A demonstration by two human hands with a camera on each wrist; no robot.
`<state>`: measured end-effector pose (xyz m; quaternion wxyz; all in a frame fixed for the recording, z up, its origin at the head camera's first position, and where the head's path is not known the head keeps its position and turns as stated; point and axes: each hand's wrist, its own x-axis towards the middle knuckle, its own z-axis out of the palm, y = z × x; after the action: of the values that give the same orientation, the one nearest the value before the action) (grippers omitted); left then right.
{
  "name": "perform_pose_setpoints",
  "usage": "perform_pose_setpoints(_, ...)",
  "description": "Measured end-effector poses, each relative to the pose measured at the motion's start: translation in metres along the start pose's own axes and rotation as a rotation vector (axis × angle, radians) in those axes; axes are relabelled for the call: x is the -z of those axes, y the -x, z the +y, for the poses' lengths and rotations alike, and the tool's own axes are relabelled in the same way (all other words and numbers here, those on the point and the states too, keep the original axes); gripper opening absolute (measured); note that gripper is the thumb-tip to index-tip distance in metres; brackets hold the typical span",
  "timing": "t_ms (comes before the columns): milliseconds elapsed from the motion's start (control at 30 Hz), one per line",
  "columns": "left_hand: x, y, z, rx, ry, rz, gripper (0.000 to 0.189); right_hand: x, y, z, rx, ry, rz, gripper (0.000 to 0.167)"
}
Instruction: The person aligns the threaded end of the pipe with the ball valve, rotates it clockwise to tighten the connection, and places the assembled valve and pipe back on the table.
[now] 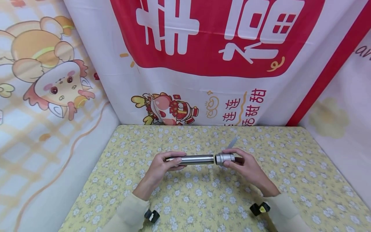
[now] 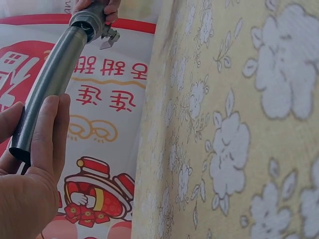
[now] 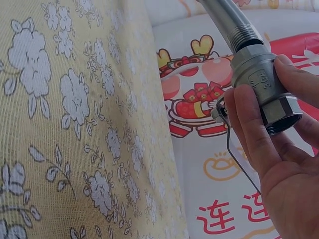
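My left hand (image 1: 162,167) grips a shiny steel pipe (image 1: 197,159) near its left end, thumb and fingers on either side. Threads show on the pipe's far end in the right wrist view. In my right hand (image 1: 243,164) a metal ball valve (image 1: 223,158) is pinched between thumb and fingers, its lever handle (image 1: 233,142) pointing up and away. The valve's open mouth faces the threaded pipe end, nearly in line with it. A narrow gap parts them in the head view. The right wrist view shows raised lettering on the valve body (image 3: 261,82).
A yellow flowered cloth (image 1: 185,199) covers the table under both hands. Printed white and red fabric (image 1: 214,69) hangs behind the table's back edge, with cartoon-printed fabric (image 1: 58,129) at the left. Black straps with small devices (image 1: 152,216) sit on the wrists.
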<state>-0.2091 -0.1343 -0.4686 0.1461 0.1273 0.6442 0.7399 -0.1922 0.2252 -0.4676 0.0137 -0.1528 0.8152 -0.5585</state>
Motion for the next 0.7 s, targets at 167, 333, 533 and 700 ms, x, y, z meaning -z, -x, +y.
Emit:
perform_pose_setpoints(167, -0.0011, 0.0004, -0.0008, -0.004, -0.003, 0.001, 0.042, -0.0006, 0.0007, -0.0015, -0.001, -0.009, -0.003, 0.039)
perform_pose_setpoints(333, -0.0017, 0.0008, -0.0009, -0.009, -0.008, 0.005, 0.041, -0.0014, 0.0012, -0.0024, -0.001, -0.012, -0.003, 0.04)
perform_pose_setpoints(533, -0.0025, 0.0017, 0.0, -0.007, -0.005, 0.005, 0.04, -0.0029, 0.0021, -0.0042, -0.003, -0.02, 0.0, 0.04)
perform_pose_setpoints(700, -0.0033, 0.0025, 0.0004, -0.014, -0.008, -0.006, 0.041, -0.0049, 0.0029, -0.0061, 0.003, -0.033, -0.002, 0.039)
